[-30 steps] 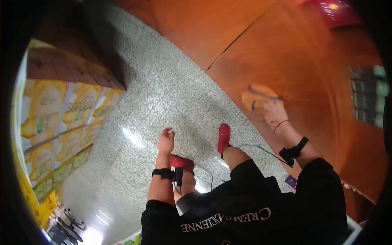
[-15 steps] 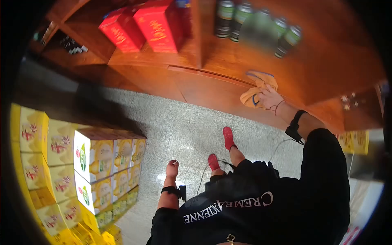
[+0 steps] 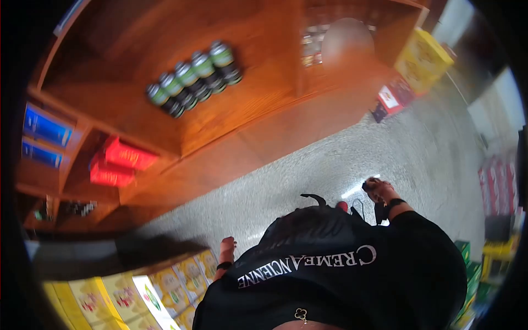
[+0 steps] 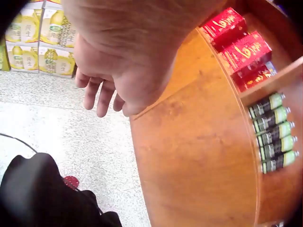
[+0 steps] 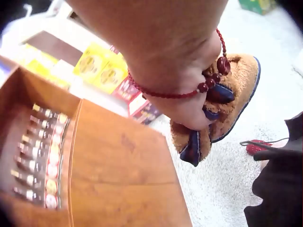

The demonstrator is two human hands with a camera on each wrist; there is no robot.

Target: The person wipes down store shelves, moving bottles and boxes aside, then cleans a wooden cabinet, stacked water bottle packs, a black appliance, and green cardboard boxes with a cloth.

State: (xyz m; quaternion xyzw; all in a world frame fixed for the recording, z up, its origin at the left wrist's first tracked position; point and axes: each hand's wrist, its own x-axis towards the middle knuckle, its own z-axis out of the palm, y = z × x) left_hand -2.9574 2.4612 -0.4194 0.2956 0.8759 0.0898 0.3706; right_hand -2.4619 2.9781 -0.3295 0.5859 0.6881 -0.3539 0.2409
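Floor [image 3: 286, 184] ran beside shelving [image 3: 264, 96]. Right grip [image 3: 381, 191] clutched cloth [image 5: 242, 90]: probably light, soft, best bunched mid-fold. Left grip [image 4: 120, 71] hung loose.

The left hand [image 4: 123, 71] is held palm-side in view, its fingers loosely bent above the floor [image 4: 52, 111]. Part of a wooden cabinet [image 4: 199, 146] is hidden behind it. To the hand's right, red boxes [image 4: 246, 54] are set beside five bottles [image 4: 274, 133] in a row. Cartons [image 4: 40, 40] are stacked to its left; below it, a red shoe [image 4: 71, 181] is partly covered by black clothing [image 4: 42, 191].
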